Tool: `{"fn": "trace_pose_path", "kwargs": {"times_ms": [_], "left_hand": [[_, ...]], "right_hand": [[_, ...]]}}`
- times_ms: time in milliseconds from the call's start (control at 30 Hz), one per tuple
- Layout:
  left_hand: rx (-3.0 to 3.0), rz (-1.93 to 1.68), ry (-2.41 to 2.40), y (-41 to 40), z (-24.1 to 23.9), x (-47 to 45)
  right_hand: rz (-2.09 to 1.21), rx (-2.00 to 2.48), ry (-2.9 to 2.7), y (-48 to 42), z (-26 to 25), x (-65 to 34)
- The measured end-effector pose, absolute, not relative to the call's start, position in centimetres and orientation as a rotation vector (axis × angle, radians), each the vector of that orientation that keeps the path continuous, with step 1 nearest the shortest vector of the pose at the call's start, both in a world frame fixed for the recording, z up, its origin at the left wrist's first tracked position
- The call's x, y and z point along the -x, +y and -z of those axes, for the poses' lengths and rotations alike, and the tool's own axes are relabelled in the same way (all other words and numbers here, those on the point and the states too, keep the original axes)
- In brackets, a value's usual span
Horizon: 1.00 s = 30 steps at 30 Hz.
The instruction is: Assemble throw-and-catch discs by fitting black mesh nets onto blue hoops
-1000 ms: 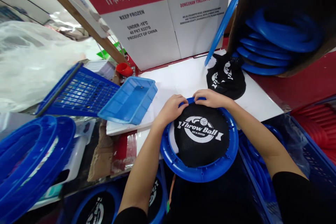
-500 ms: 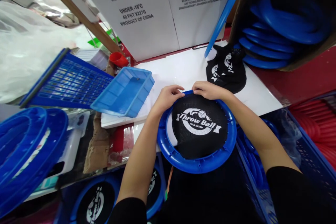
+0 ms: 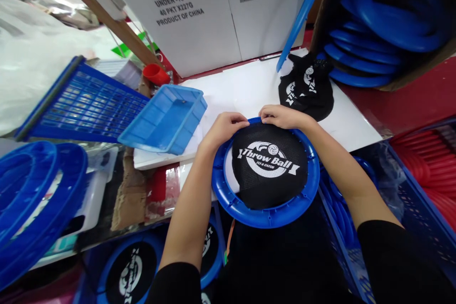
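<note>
A blue plastic ring (image 3: 269, 218) rests at the near edge of the white work surface, close to my body. Inside it lies a black mesh fabric disc (image 3: 270, 187) printed "Throw Ball Fly & Catch". The mesh reaches the ring's far side, while a white gap shows along its left edge. At the far rim, my left hand (image 3: 226, 128) is closed, thumb and fingertips pinching the mesh edge against the ring. Just right of it, my right hand (image 3: 281, 116) pinches the same edge. The exact grip under the fingertips is hidden.
More printed black mesh pieces (image 3: 309, 92) lie behind my right hand. A pale blue tray (image 3: 167, 123) sits at left beside a blue basket (image 3: 89, 104) and red cup (image 3: 156, 74). Blue rings fill a box (image 3: 366, 57) at right; finished-looking discs (image 3: 130, 268) stand below left.
My left thumb and forefinger have closed together at the far rim. My right hand stays beside it on the mesh edge. The whole view has shifted slightly.
</note>
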<state>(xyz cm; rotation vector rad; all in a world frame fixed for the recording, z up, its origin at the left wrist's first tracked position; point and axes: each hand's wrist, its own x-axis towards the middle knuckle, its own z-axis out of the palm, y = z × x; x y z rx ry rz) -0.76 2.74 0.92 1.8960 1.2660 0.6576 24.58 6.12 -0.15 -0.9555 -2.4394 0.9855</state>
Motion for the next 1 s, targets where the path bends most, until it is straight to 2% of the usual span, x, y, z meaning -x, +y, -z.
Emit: {"fn": "trace_pose_path", "kwargs": {"times_ms": [233, 467, 633, 867, 1000], "left_hand": [[-2.105, -0.653, 1.261, 2.6, -1.0, 0.7], [-2.107, -0.688, 1.267, 2.5, -0.4, 0.7], [-2.091, -0.678, 1.264, 2.6, -0.4, 0.9], [-2.188, -0.545, 1.356, 2.4, -0.4, 0.9], [-2.256, -0.516, 1.383, 1.8, -0.7, 0.8]], "right_hand": [[-1.100, 0.999, -2.403, 6.4, -0.2, -24.7], [-1.123, 0.784, -2.611, 8.4, -1.8, -22.6], [-1.346, 0.867, -2.516, 9.0, -1.5, -21.9], [-1.170, 1.026, -2.465, 7.4, -1.4, -21.4], [-1.179, 1.115, -2.387, 7.0, -1.7, -21.2]]}}
